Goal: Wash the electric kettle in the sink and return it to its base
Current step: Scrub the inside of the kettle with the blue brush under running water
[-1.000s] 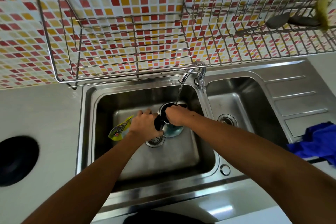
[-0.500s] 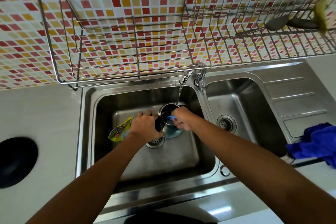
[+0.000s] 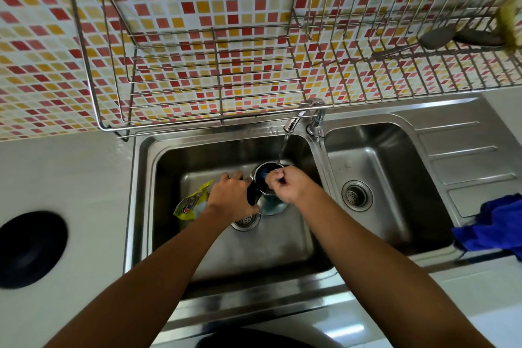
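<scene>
Left hand (image 3: 231,196) grips kettle (image 3: 269,200) in sink (image 3: 141,206) under tap (image 3: 299,117); right hand (image 3: 291,183) pinches blue scrubber (image 3: 262,175) at rim; basin floor open toward viewer.

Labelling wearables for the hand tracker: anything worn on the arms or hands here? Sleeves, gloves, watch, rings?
Nothing worn that shows. Left hand and right hand are both bare, no gloves. Both forearms are uncovered right to the bottom edge of the frame, so no sleeve appears. No watch, band or bracelet at either wrist. No rings visible, though the fingers are small and partly hidden.

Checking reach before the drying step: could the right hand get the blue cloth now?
Probably yes: the cloth lies uncovered on the drainboard, nothing between. But the right hand is pinching something blue at the kettle and must let go first.
</scene>
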